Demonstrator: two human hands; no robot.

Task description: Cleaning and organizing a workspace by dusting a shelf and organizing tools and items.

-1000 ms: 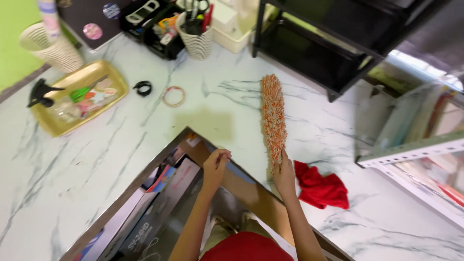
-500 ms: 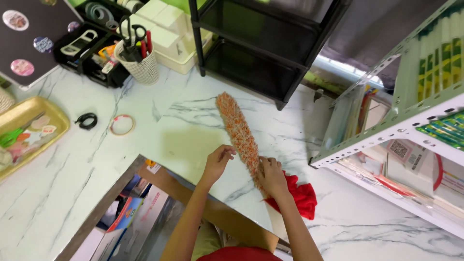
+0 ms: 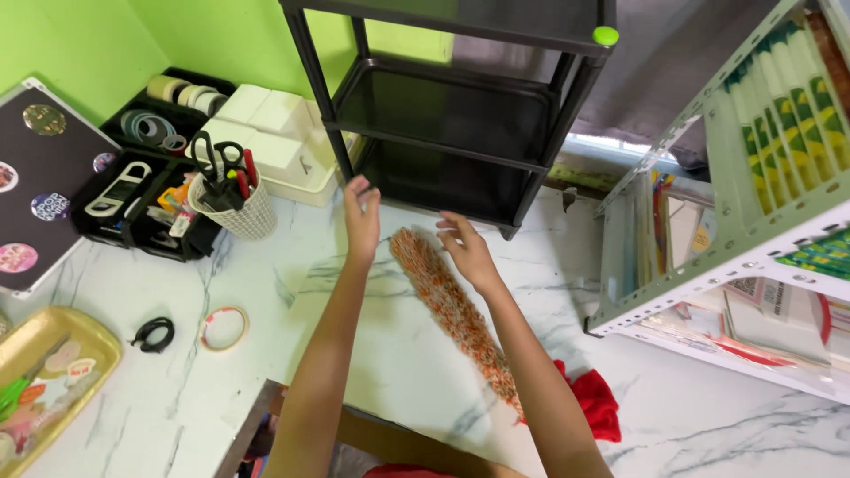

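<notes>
Reaching over the counter [image 3: 133, 292], left hand [image 3: 361, 212] and right hand [image 3: 467, 252] hover, grip apart, flanking the orange strip's [image 3: 452, 310] far end.

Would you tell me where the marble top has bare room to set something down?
Free: between the tape ring and the orange strip, and right of the red cloth. Crowded: the back left, around the black organizer and scissor cup.

bare forearms, red garment below

Round stickers [image 3: 44, 119] on black board at left; green-white packages [image 3: 779, 115] on right shelf
</notes>
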